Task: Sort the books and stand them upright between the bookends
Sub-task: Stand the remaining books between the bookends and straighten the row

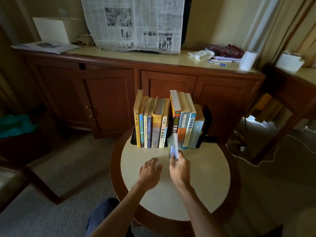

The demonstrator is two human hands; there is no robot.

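Several books [156,122] stand upright in a row at the far side of a round table [205,177], between a black left bookend [133,136] and a black right bookend [206,124]. A narrow gap shows in the row beside the black-spined book [175,117]. My right hand [179,170] grips a small green-and-blue book [173,147] by its near end, held upright just in front of that gap. My left hand [150,171] hovers palm down over the tabletop to the left of it, fingers apart, holding nothing.
A long wooden cabinet [111,93] stands behind the table, with a newspaper [135,23], a paper roll [248,60], pens and cloth on top. A dark seat [20,142] is at the left. Cables [256,159] lie on the carpet at the right.
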